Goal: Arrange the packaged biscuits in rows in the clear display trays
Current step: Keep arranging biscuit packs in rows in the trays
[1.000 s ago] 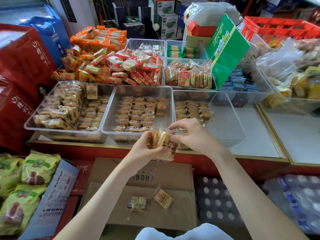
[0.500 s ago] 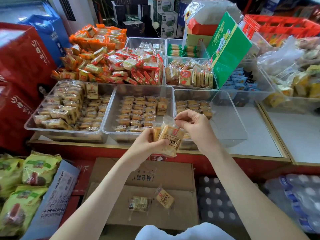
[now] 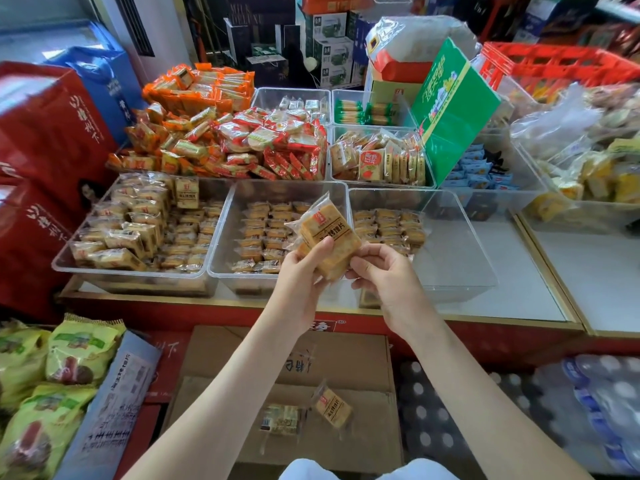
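My left hand (image 3: 302, 271) grips a small stack of yellow packaged biscuits (image 3: 327, 233), thumb across the front pack, held tilted above the front edge of the trays. My right hand (image 3: 382, 271) pinches the stack's lower right corner. Behind them stand three clear display trays: the left tray (image 3: 69, 261) is heaped with the same packs, the middle tray (image 3: 227, 237) holds neat rows, and the right tray (image 3: 460, 244) has a few short rows at its back left. Two loose biscuit packs (image 3: 330, 407) lie on a cardboard box (image 3: 346, 355) below.
Behind the trays are piles of orange and red snack packs (image 3: 242, 140), more clear trays, and a green box (image 3: 450, 109). Red boxes (image 3: 38, 140) stand at left, green bags (image 3: 79, 348) at lower left, and bottled water (image 3: 554, 410) at lower right.
Both hands have risen slightly with the stack. The front pack now faces me more squarely, and my right hand has dropped from the stack's top to its lower right corner.
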Tool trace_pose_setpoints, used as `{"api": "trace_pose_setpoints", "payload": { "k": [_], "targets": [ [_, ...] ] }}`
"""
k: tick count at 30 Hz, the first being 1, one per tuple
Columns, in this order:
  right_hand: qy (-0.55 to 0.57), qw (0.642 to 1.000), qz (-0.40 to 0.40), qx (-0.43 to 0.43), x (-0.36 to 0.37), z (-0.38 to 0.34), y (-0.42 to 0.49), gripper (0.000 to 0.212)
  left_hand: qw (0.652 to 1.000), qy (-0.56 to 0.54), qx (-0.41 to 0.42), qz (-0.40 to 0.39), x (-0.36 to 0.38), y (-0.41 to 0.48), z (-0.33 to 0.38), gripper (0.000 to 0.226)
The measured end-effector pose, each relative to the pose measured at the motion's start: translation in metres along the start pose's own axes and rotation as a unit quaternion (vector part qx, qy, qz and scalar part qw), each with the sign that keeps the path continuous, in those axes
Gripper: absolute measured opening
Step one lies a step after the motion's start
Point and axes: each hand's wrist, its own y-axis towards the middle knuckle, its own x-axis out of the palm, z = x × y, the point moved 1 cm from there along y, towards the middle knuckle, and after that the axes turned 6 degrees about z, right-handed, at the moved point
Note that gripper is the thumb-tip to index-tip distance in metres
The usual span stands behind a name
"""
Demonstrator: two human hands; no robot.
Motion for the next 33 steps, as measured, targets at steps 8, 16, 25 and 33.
{"api": "trace_pose_setpoints", "payload": {
  "k": [8,16,25,33],
  "targets": [
    [0.176,0.984,-0.03,0.001,0.002,0.002,-0.005,0.02,0.996,-0.086,-0.019,0.016,0.006,-0.008,0.0,0.034],
    [-0.026,0.997,-0.021,-0.071,-0.014,0.007,-0.009,0.016,0.998,-0.014,0.018,0.055,0.0,-0.003,-0.001,0.051],
    [-0.202,0.963,0.055,-0.168,-0.012,-0.02,-0.013,0.058,0.928,0.317,0.196,0.01,0.014,-0.021,0.001,0.051],
    [0.336,0.921,-0.182,0.075,-0.05,-0.009,0.004,0.044,0.975,0.197,0.106,0.0,0.003,-0.01,0.006,0.012]
  ]
}}
